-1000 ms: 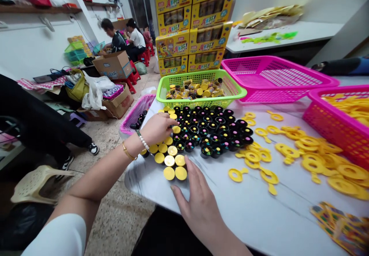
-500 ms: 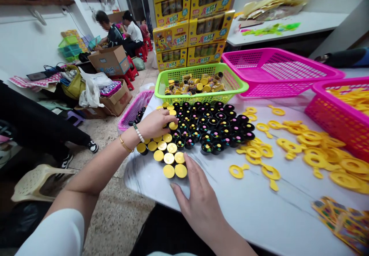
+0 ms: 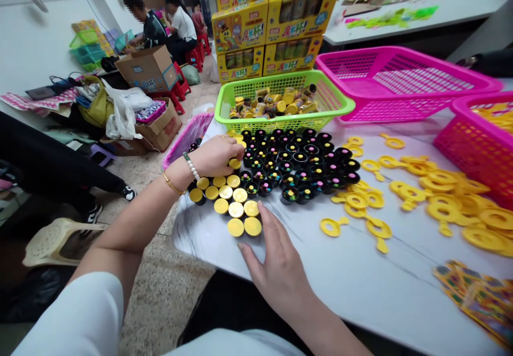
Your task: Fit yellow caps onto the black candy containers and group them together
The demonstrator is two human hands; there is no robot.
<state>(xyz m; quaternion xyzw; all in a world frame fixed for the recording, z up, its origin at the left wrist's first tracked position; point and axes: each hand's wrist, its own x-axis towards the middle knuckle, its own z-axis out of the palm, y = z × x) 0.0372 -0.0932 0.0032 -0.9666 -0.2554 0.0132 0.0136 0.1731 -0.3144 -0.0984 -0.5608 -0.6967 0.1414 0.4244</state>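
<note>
My left hand [image 3: 219, 156] reaches over a group of small black cups with yellow lids. Its fingers are curled down, tips hidden, and a yellow lid [image 3: 234, 163] shows just below them. What they grip cannot be made out. Open, with thumb and fingers apart, my right hand [image 3: 280, 260] rests at the near side of the group. Its fingertips are beside a yellow-lidded cup [image 3: 252, 226]. To the right of the lidded ones stand many open black cups [image 3: 300, 158], holding small coloured pieces with pink or yellow tops.
Behind the cups sits a green basket [image 3: 280, 123] of filled yellow containers. A pink basket [image 3: 401, 105] and a second pink basket [image 3: 473, 153] stand right. Yellow ring-shaped pieces [image 3: 443, 206] and printed cards [image 3: 473, 297] lie on the marbled table [image 3: 340, 286]. Yellow boxes [image 3: 276, 30] are stacked behind.
The view has tipped down slightly. My left hand's fingers have drawn back and curled more over the lidded cups. My right hand has kept its open pose beside them.
</note>
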